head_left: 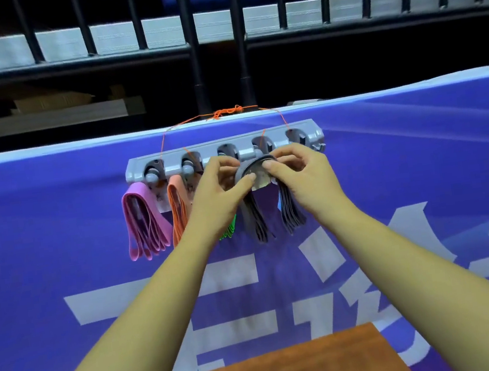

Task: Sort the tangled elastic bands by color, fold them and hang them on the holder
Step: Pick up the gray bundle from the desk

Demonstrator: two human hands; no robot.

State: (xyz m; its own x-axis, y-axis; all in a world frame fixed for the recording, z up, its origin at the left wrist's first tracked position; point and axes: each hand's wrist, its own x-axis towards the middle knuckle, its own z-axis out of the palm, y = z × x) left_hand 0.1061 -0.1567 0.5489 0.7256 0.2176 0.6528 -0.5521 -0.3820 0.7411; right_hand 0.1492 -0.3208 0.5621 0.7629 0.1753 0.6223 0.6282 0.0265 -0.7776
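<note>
A grey holder (311,134) with several round pegs hangs by an orange string (228,111) on a blue banner. Pink bands (145,225) hang folded from its leftmost peg, orange bands (177,212) from the peg beside it. Green bands (229,228) peek out below my left wrist. Both hands pinch a bundle of dark grey bands (256,214) looped over a peg right of the holder's middle, its two ends hanging down. My left hand (219,194) grips the loop's left side, my right hand (300,175) its right side.
The blue banner (419,164) with large white characters fills the wall ahead. A brown wooden surface (290,370) lies at the bottom centre. Black railing bars (193,53) stand behind the banner's top edge.
</note>
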